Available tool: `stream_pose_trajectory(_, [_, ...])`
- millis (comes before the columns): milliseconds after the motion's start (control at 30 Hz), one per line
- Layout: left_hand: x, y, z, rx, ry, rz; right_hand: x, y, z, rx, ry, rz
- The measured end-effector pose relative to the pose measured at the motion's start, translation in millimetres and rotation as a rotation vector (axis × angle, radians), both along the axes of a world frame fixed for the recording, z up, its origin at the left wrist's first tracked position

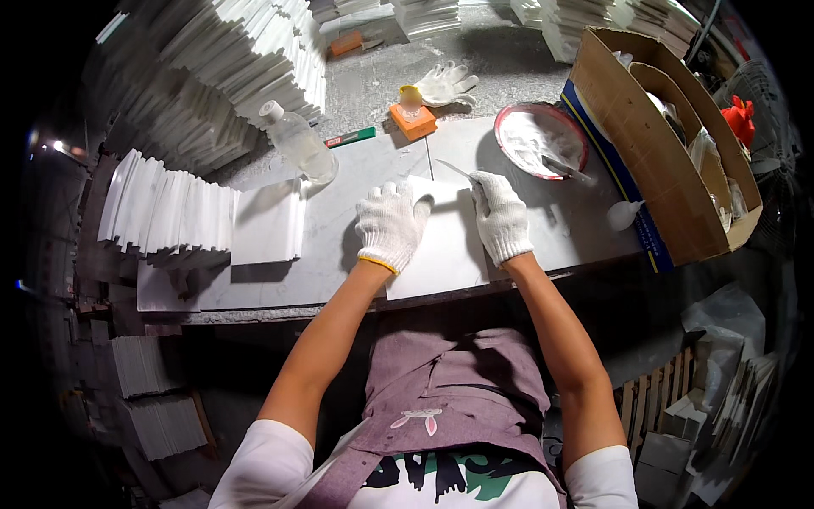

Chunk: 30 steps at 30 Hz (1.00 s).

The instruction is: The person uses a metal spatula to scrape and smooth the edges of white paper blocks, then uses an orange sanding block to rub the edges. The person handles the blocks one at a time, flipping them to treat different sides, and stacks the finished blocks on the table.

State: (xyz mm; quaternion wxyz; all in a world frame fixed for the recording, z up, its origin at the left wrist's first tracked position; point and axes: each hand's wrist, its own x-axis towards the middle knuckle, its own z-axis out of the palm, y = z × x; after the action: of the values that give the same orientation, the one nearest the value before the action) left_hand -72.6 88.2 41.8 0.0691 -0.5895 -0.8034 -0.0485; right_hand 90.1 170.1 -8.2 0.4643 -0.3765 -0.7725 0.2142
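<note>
Gloved hands worked a white tile at the front edge of the surface, the job seemingly in mid-course.

The left hand (pixel 390 225) lay flat, fingers spread open, pressing the white tile (pixel 441 254) down; the right hand (pixel 500 216) had its fingers closed around a thin blade (pixel 454 170) set at the tile's far edge. Rows of white tiles (pixel 161 212) stood on edge to the left and one tile lay flat beside them, though which were finished I could not tell. Near at hand sat a red-rimmed bowl of white paste (pixel 541 140), a plastic bottle (pixel 297 140), an orange block (pixel 413 121), a spare glove (pixel 447 83) and a cardboard box (pixel 661 161). Nothing blocked the hands.
</note>
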Motion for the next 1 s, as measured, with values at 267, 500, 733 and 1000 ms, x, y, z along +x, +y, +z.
stream_pose_trajectory(267, [-18.3, 13.6, -2.0, 0.083, -0.13, 0.041, -0.9, 2.3, -4.8, 0.093, -0.134, -0.007])
stream_pose_trajectory(500, [-23.0, 9.8, -2.0, 0.106, -0.174, 0.017, -2.8, 4.9, 0.8, -0.003, -0.239, -0.001])
stream_pose_trajectory(733, [-19.3, -9.3, 0.8, 0.14, 0.013, -0.118, 13.8, -5.7, 29.6, -0.137, -0.323, 0.042])
stream_pose_trajectory(1000, [-27.4, -14.0, -4.4, 0.163, -0.039, -0.191, -13.5, 8.2, 40.2, -0.068, -0.124, 0.122])
